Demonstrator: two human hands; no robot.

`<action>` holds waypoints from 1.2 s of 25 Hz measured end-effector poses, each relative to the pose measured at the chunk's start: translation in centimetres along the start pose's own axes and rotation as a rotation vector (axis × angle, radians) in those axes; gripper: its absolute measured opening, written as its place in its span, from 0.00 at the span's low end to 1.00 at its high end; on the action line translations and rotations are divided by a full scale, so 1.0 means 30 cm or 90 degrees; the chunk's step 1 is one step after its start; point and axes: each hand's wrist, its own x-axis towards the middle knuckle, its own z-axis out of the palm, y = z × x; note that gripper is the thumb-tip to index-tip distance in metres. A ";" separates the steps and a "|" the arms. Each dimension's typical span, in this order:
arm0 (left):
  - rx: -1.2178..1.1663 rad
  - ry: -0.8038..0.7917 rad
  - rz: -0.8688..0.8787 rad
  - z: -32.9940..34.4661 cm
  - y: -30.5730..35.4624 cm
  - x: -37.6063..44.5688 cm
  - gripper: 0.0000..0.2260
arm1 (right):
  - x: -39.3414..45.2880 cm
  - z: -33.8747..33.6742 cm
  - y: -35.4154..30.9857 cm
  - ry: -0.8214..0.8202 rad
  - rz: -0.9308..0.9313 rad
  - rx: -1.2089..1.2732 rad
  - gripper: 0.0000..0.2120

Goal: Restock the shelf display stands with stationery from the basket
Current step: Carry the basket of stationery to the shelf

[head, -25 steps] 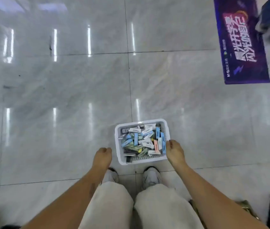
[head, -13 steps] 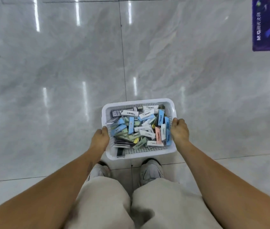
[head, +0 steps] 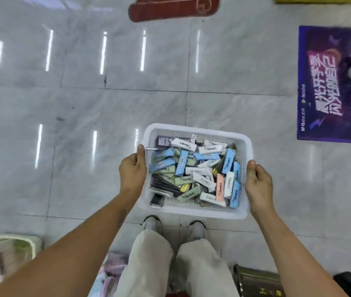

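Nearest the camera, at the lower left: pale green basket (head: 9, 243), contents blurred and not identifiable. At the lower right: brass-coloured metal container (head: 256, 281), only partly showing in the frame.

Between these, standing on the grey marble floor (head: 84, 168): two legs in light trousers (head: 170, 264) and white shoes (head: 151, 226).

Above the shoes, being held off the floor: white plastic basket (head: 198, 213), rectangular, with perforated walls and a smooth rolled rim. Being gripped on both short sides. Left hand (head: 132, 172): fingers curling round the left rim, thumb lying along the rim's upper edge. Right hand (head: 258, 185): fingers wrapping the right rim, thumb resting on top.

Filling the basket: small stationery packs (head: 194, 172), lying loosely heaped and overlapping at every angle. Packs showing as slim oblong boxes in blue, white and pale green, with one pink pack (head: 220, 189) near the right wall, each bearing a printed label. Dark flat packs (head: 166, 187) stacking in the near left corner. Label text too small for reading.

Farther out, lying flat on the floor: purple floor sticker (head: 327, 84) at the right, carrying large printed characters. At the top edge: red mat (head: 172, 8), blurred.
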 end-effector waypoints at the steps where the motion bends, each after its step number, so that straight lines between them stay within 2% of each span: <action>1: -0.018 0.015 0.009 -0.046 0.105 -0.037 0.24 | -0.026 -0.046 -0.103 0.006 -0.024 0.003 0.20; 6: -0.072 0.058 0.063 -0.213 0.507 -0.136 0.28 | -0.084 -0.211 -0.552 0.021 -0.102 0.028 0.22; 11: -0.116 0.082 0.101 -0.311 0.863 -0.040 0.27 | -0.015 -0.254 -0.974 0.027 -0.149 0.047 0.22; 22: -0.158 -0.009 0.143 -0.322 1.599 0.584 0.32 | 0.440 -0.112 -1.733 0.082 -0.148 0.068 0.22; 30: -0.153 0.007 0.138 -0.161 2.181 1.154 0.31 | 1.031 0.034 -2.282 0.060 -0.133 0.099 0.23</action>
